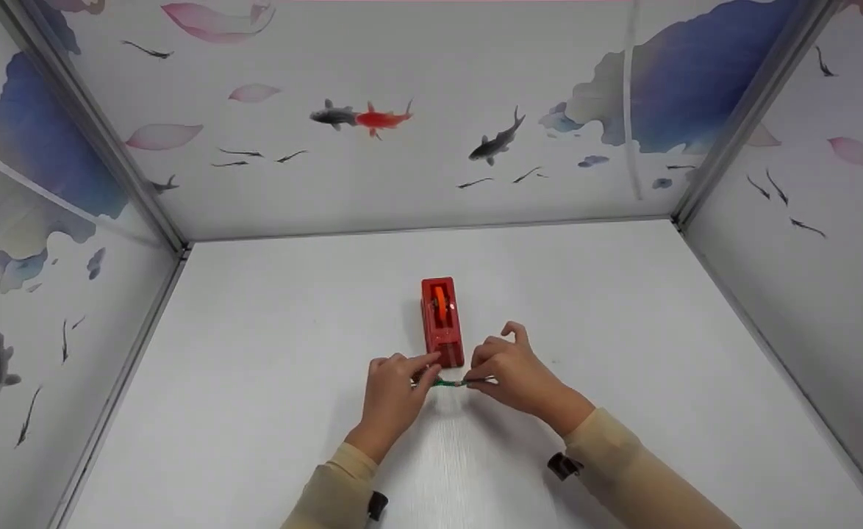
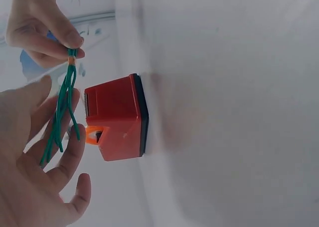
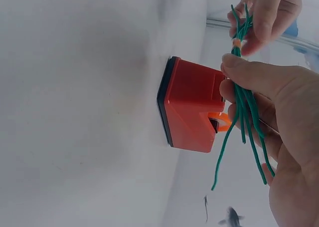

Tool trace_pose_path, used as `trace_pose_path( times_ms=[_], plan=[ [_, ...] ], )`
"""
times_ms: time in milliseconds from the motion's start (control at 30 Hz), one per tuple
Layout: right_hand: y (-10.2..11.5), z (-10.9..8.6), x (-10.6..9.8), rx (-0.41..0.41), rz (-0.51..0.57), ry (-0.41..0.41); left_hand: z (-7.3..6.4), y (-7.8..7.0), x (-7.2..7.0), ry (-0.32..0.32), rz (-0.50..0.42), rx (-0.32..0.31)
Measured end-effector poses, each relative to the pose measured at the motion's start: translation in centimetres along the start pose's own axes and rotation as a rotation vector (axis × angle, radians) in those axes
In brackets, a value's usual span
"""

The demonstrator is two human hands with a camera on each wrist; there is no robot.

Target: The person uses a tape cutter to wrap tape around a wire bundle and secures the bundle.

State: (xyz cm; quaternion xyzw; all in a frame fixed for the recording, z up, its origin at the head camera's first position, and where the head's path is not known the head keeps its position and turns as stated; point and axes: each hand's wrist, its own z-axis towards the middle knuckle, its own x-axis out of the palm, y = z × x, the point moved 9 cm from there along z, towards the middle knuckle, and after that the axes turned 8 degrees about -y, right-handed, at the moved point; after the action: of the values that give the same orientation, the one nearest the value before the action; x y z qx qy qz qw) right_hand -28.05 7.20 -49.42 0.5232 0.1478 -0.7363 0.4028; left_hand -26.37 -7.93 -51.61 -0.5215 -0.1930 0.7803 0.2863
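Note:
My right hand [image 1: 516,375] pinches a bundle of thin green wires [image 3: 244,100] between thumb and forefinger, close to a narrow orange band [image 3: 237,43] around it. Long loose strands hang past that palm in the right wrist view. My left hand [image 2: 45,147] is at the bundle's other end, its fingers spread and loosely bent behind the strands, the thumb apart from them. Just beyond both hands stands a red tape dispenser [image 1: 442,323] with an orange wheel [image 1: 440,303] and a dark base. In the head view the fingers mostly hide the bundle.
A white tabletop [image 1: 292,330] lies under everything. White panels [image 1: 431,176] printed with fish, petals and blue shapes enclose the back and both sides, with grey metal strips [image 1: 130,154] at the corners.

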Motion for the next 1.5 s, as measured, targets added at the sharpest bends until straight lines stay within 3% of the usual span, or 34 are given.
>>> trace_pose_path(
  times_ms=[133, 467, 633, 733, 867, 1200, 1333, 1500],
  plan=[
    [0.1, -0.1, -0.1, 0.004, -0.025, -0.029, 0.1, 0.4, 0.1, 0.033, -0.053, -0.08],
    [0.2, -0.4, -0.5, -0.016, -0.065, -0.109, -0.6, 2.1, 2.1, 0.26, -0.292, -0.289],
    [0.3, -0.6, -0.7, -0.029, -0.072, -0.154, -1.0, 2.4, 3.0, 0.351, -0.464, -0.343],
    [0.3, -0.7, -0.7, -0.029, -0.076, -0.169, -1.1, 2.3, 3.2, 0.378, -0.518, -0.351],
    [0.5, -1.0, -0.8, -0.013, -0.092, -0.166, -1.1, 2.2, 3.1, 0.365, -0.513, -0.338],
    [0.2, -1.0, -0.8, 0.082, -0.188, -0.096, -0.5, 1.9, 2.0, 0.261, -0.453, -0.28],
    [-0.4, -1.0, -0.3, 0.121, -0.119, -0.068, -0.7, 1.9, 1.9, 0.248, -0.44, -0.261],
    [-1.7, -1.0, 1.0, 0.208, 0.064, 0.015, -0.9, 2.1, 1.9, 0.239, -0.414, -0.26]
  ],
)
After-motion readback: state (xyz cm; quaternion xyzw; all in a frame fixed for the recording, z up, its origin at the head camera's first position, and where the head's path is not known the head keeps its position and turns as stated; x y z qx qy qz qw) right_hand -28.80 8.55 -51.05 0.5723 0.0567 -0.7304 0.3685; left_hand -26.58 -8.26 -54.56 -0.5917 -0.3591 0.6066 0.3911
